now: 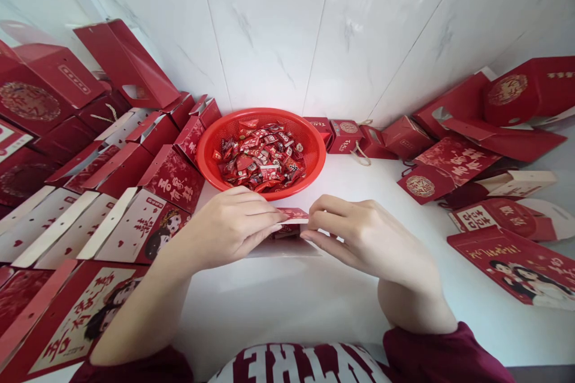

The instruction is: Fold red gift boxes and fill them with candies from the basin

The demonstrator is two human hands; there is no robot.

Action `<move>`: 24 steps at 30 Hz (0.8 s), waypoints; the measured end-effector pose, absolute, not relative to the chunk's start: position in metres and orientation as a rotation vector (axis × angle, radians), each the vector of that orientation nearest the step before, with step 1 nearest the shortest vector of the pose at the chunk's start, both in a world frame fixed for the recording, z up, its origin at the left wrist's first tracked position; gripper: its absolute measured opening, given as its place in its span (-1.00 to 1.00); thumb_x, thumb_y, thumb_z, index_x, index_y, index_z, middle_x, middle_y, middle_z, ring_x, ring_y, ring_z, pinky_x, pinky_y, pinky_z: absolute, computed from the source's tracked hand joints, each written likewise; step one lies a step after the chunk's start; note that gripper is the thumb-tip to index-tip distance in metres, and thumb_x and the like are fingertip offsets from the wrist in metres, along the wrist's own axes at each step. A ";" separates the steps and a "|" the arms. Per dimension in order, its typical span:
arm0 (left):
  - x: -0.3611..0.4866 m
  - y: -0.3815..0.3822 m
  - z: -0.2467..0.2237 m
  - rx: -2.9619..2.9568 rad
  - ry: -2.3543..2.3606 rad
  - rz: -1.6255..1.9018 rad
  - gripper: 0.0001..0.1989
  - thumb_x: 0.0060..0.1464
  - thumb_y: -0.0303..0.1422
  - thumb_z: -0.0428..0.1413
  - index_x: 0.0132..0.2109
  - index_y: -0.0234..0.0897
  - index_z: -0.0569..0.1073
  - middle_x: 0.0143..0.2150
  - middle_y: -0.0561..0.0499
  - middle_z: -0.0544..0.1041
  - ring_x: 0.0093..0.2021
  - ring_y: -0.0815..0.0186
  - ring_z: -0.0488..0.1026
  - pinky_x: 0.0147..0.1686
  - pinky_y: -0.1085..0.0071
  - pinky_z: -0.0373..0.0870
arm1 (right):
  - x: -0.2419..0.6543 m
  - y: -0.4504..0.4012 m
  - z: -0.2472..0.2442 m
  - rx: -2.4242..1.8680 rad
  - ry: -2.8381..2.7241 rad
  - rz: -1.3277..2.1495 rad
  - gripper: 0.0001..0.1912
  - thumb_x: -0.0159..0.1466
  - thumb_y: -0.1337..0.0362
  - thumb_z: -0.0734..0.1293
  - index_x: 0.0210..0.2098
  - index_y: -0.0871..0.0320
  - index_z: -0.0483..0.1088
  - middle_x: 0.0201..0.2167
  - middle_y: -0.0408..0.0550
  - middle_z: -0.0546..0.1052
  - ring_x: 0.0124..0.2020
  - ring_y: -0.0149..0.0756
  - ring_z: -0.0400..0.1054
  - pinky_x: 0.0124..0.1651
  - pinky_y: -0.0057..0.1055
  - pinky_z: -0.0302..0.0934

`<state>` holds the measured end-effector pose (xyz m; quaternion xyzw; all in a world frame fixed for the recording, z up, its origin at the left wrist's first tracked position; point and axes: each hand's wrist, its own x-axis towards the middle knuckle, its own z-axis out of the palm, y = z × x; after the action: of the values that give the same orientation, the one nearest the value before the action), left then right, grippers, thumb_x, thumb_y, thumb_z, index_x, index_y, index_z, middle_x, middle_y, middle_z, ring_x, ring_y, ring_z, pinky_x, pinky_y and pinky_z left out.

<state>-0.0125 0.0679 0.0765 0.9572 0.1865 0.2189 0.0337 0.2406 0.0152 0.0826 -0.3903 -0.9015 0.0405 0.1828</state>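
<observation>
A small red paper gift box (294, 214) with a pale edge sits between my hands on the white table. My left hand (238, 221) grips its left side, with the fingers pressed together along the upper edge. On the opposite side, my right hand (350, 227) pinches the box between thumb and fingers. Below the upper edge a dark gap shows with something red in it, too small to make out. Most of the box is covered by my hands. Just behind them stands a red plastic basket (204, 158) holding many red-wrapped candies (265, 155).
Rows of red and white gift boxes (130, 224) stand close on my left, with larger red boxes (130, 66) behind. More red boxes (456, 158) lie piled on the right, and small ones (345, 134) line the marbled wall (269, 24).
</observation>
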 end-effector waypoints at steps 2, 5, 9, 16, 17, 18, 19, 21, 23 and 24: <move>-0.012 0.068 0.075 2.954 0.602 0.632 -0.78 0.31 -0.41 0.01 -0.05 -0.26 0.54 -0.19 0.00 0.63 -0.17 0.27 0.52 -0.10 0.32 0.36 | 0.238 0.017 0.081 -1.112 -2.533 0.069 -0.73 0.44 0.21 0.18 -0.29 0.19 0.41 -0.33 -0.09 0.45 -0.45 -0.41 0.27 -0.42 -0.43 0.13; -0.012 0.068 0.072 2.992 0.654 0.584 -0.79 0.31 -0.38 0.01 -0.14 -0.27 0.56 -0.30 0.01 0.60 -0.28 0.27 0.49 -0.18 0.32 0.35 | 0.228 0.018 0.078 -1.024 -2.500 -0.059 -0.78 0.42 0.35 0.18 -0.29 0.20 0.42 -0.28 -0.03 0.48 -0.30 -0.30 0.33 -0.30 -0.37 0.19; -0.010 0.065 0.072 2.981 0.705 0.591 -0.76 0.30 -0.38 0.00 -0.22 -0.29 0.56 -0.41 0.02 0.52 -0.38 0.29 0.44 -0.31 0.35 0.33 | 0.215 0.013 0.074 -0.813 -2.611 0.144 -0.76 0.42 0.44 0.13 -0.14 0.22 0.43 -0.23 0.00 0.52 -0.24 -0.28 0.39 -0.19 -0.35 0.26; -0.007 0.056 0.070 2.978 0.750 0.490 -0.70 0.32 -0.40 -0.06 -0.24 -0.31 0.57 -0.41 0.02 0.51 -0.39 0.35 0.46 -0.35 0.41 0.36 | 0.203 0.015 0.048 -1.220 -2.723 0.426 -0.71 0.30 0.58 0.14 -0.09 0.29 0.40 -0.19 0.08 0.56 -0.28 -0.22 0.49 -0.26 -0.33 0.31; -0.005 0.055 0.068 2.994 0.740 0.512 -0.70 0.32 -0.41 -0.06 -0.26 -0.31 0.57 -0.41 0.02 0.51 -0.40 0.35 0.46 -0.36 0.41 0.36 | 0.201 0.016 0.044 -1.198 -2.738 0.412 -0.71 0.29 0.58 0.16 -0.09 0.31 0.40 -0.18 0.11 0.56 -0.26 -0.19 0.49 -0.23 -0.32 0.32; -0.002 0.053 0.067 3.011 0.723 0.553 -0.70 0.31 -0.42 -0.05 -0.27 -0.32 0.56 -0.41 0.02 0.51 -0.41 0.35 0.45 -0.38 0.40 0.35 | 0.198 0.017 0.040 -1.169 -2.756 0.404 -0.72 0.28 0.58 0.17 -0.09 0.32 0.41 -0.17 0.13 0.56 -0.24 -0.18 0.49 -0.19 -0.31 0.32; 0.000 0.052 0.065 3.027 0.701 0.599 -0.71 0.30 -0.44 -0.05 -0.26 -0.33 0.56 -0.41 0.01 0.51 -0.41 0.34 0.45 -0.39 0.40 0.35 | 0.195 0.016 0.036 -1.153 -2.768 0.396 -0.73 0.28 0.58 0.17 -0.11 0.33 0.42 -0.18 0.14 0.56 -0.23 -0.17 0.49 -0.17 -0.30 0.32; 0.006 0.048 0.063 3.055 0.656 0.678 -0.74 0.28 -0.46 -0.04 -0.24 -0.35 0.55 -0.40 0.00 0.51 -0.42 0.33 0.43 -0.41 0.38 0.33 | 0.190 0.013 0.033 -1.196 -2.766 0.375 -0.73 0.27 0.60 0.16 -0.21 0.32 0.45 -0.23 0.12 0.57 -0.27 -0.19 0.48 -0.15 -0.30 0.33; 0.010 0.044 0.062 3.082 0.638 0.702 -0.76 0.26 -0.47 -0.02 -0.27 -0.35 0.54 -0.41 0.00 0.49 -0.43 0.31 0.41 -0.43 0.36 0.32 | 0.186 0.009 0.031 -1.269 -2.752 0.360 -0.70 0.26 0.63 0.14 -0.30 0.30 0.47 -0.29 0.09 0.57 -0.33 -0.21 0.47 -0.17 -0.30 0.33; 0.012 0.042 0.061 3.096 0.643 0.695 -0.76 0.25 -0.46 -0.01 -0.30 -0.34 0.53 -0.43 0.01 0.48 -0.44 0.30 0.39 -0.45 0.35 0.31 | 0.184 0.007 0.031 -1.284 -2.746 0.362 -0.69 0.25 0.64 0.13 -0.34 0.29 0.47 -0.31 0.08 0.57 -0.35 -0.23 0.47 -0.18 -0.31 0.33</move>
<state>0.0116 0.0422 0.0615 0.9551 0.1985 0.2145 -0.0480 0.1842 0.0066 0.0305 -0.4202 -0.8986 0.1185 0.0443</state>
